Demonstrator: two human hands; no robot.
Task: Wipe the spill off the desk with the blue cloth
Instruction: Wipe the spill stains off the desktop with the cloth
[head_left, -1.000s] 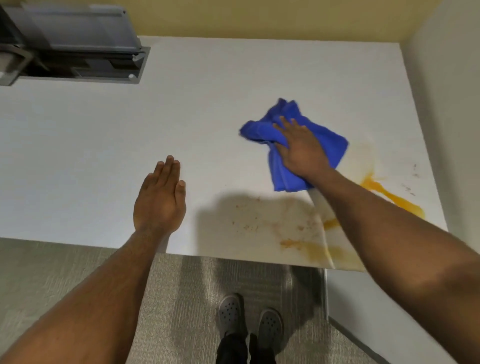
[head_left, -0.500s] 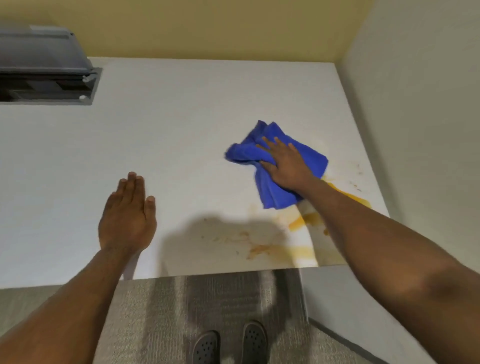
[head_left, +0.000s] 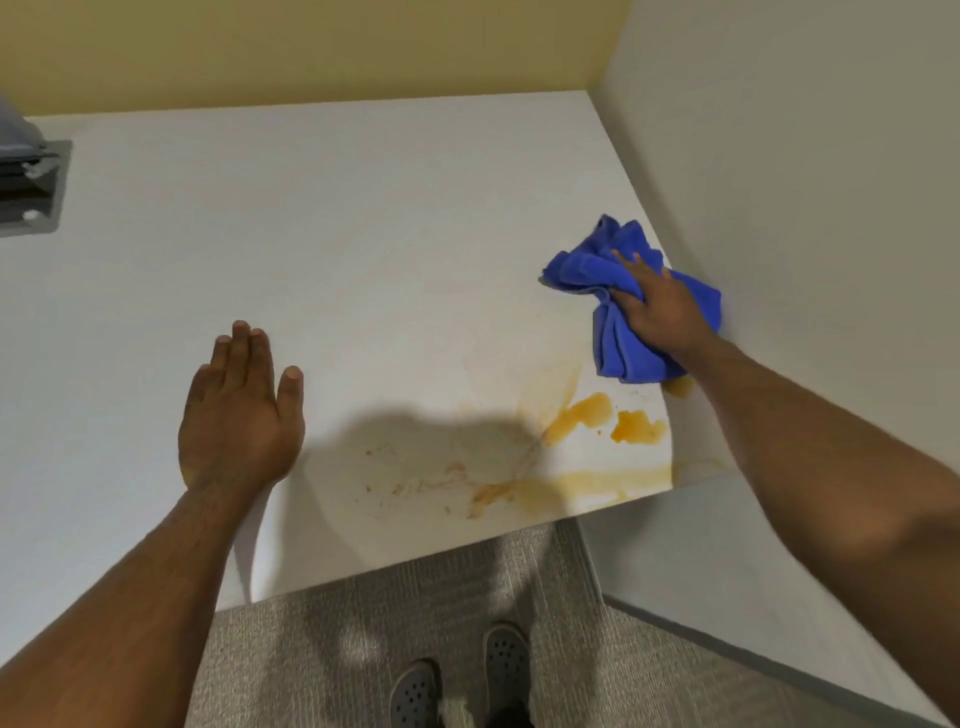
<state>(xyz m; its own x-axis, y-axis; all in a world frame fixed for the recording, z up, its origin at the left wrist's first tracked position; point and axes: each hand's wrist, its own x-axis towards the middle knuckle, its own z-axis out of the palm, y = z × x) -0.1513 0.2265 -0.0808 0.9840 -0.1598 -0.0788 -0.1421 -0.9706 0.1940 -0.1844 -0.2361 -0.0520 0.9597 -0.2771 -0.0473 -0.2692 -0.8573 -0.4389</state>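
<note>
The crumpled blue cloth (head_left: 613, 338) lies on the white desk (head_left: 363, 234) by the right wall, pressed down under my right hand (head_left: 660, 306), whose fingers grip its folds. An orange-yellow spill (head_left: 582, 410) sits just in front of the cloth near the desk's right front corner, with paler smears (head_left: 488, 488) trailing left along the front edge. My left hand (head_left: 239, 415) rests flat on the desk, fingers together, holding nothing, left of the smears.
A grey wall panel (head_left: 805, 208) bounds the desk on the right and a yellow wall runs behind it. A grey metal cable box (head_left: 31, 192) is set in the desk at far left. Below the front edge are grey carpet and my shoes (head_left: 457, 686).
My right hand has slid the cloth to the right, up against the right wall, uncovering orange blobs in front of it. My left hand stays flat on the desk.
</note>
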